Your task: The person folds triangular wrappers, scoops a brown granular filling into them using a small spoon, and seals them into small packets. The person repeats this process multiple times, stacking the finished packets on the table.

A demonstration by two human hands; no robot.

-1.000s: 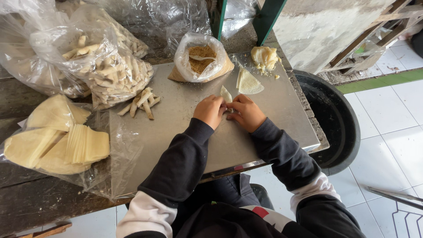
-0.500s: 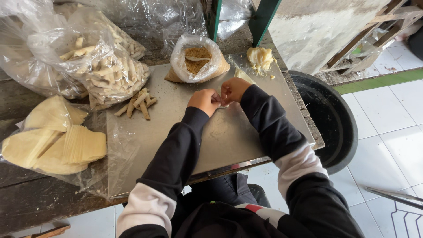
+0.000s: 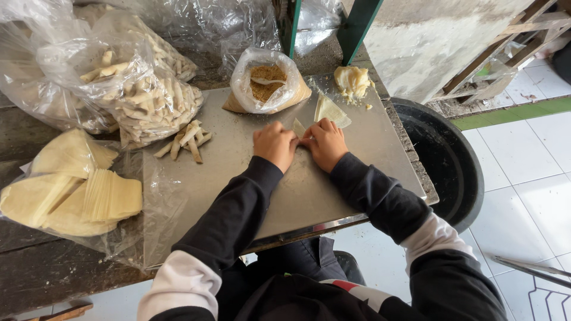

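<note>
My left hand [image 3: 275, 144] and my right hand [image 3: 325, 142] rest side by side on a metal sheet [image 3: 250, 184], fingers pinched together on a small pale pastry wrapper [image 3: 298, 127] that pokes up between them. Just beyond the right hand lies another triangular wrapper [image 3: 331, 111]. An open plastic bag of brown crumbly filling [image 3: 266, 86] with a spoon in it stands behind the hands. A lump of pale dough [image 3: 352, 79] lies at the sheet's far right corner. Several finished rolled sticks [image 3: 185, 140] lie to the left of my left hand.
A big plastic bag full of rolled sticks [image 3: 140, 89] sits at the far left. Stacked yellow wrappers [image 3: 77, 190] lie in plastic at the near left on a dark wooden table [image 3: 53, 273]. A black tub [image 3: 443, 160] stands on white floor tiles to the right.
Both hands came back toward me from near the filling bag and now press together on a wrapper at the middle of the sheet.
</note>
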